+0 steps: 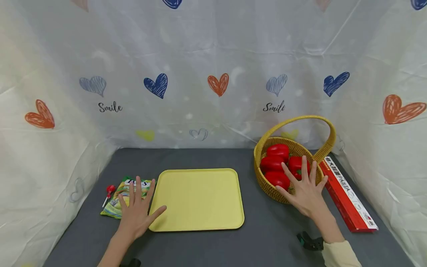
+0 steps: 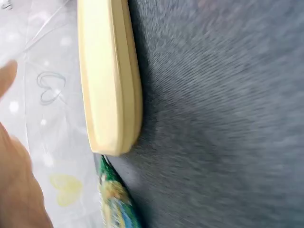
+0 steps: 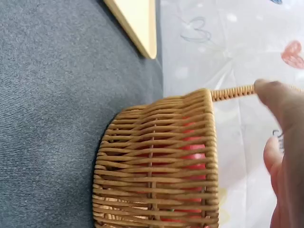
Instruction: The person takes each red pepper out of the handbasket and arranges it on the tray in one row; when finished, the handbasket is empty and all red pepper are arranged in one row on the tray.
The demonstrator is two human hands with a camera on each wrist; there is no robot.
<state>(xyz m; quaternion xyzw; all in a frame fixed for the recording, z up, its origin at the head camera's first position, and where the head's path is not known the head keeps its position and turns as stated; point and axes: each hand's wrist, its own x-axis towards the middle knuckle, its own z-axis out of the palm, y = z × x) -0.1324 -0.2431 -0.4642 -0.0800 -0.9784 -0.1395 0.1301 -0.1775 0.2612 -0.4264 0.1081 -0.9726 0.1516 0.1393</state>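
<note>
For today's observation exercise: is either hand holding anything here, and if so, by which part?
Nothing is held. The left hand lies flat with fingers spread over the snack bag and tray edge. The right hand is spread open over the basket of peppers.

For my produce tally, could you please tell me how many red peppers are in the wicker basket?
4 visible in the basket: back, left, front, and right beneath the right hand. More may be hidden.
</note>
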